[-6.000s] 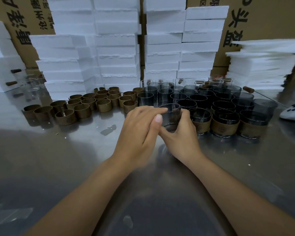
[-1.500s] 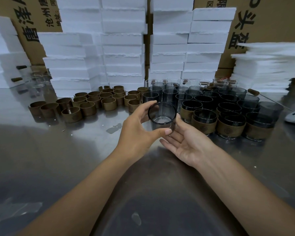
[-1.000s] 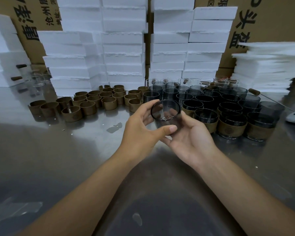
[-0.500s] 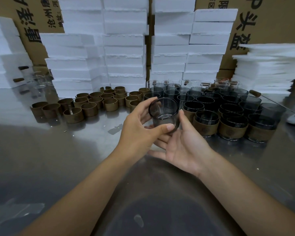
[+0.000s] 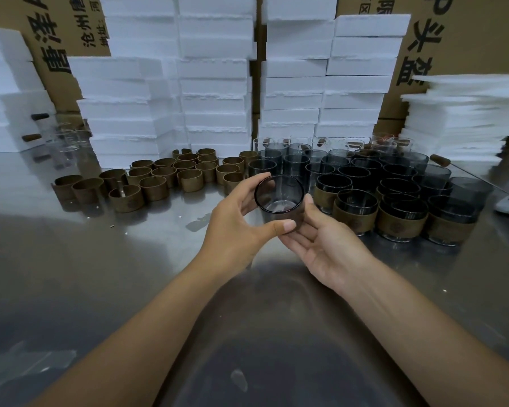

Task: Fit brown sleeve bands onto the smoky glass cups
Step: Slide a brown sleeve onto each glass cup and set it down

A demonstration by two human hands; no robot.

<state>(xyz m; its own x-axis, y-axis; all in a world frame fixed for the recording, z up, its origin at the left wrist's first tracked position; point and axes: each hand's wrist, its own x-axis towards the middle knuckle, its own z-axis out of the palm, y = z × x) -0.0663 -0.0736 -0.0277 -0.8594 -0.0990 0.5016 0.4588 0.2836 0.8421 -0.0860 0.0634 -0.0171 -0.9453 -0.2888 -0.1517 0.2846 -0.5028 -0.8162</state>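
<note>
Six seconds back the smoky glass cup [image 5: 278,195] stood on the table [image 5: 100,274] with both hands pressed close round it. Now it is lifted clear of the table and tipped so its open mouth faces the camera, and over the last second and a half it has hardly shifted. The left hand [image 5: 235,224] grips it, thumb across the near wall and fingers curled behind the far rim. The right hand [image 5: 329,248] has slid from beside the cup to beneath it, palm up, with fairly straight fingers cradling the base and the thumb resting on the cup's right wall. The hands cover most of the lower wall, so a brownish edge there is probably a seated band, but this cannot be said for sure. If so, this reads as a check of the fit before setting the cup down. The banded cups [image 5: 400,221] stand just right of the held cup, the bare cups [image 5: 294,165] behind it, and the loose brown sleeve bands [image 5: 156,186] to its left. With that many bare cups and bands waiting, much of the task remains.
</note>
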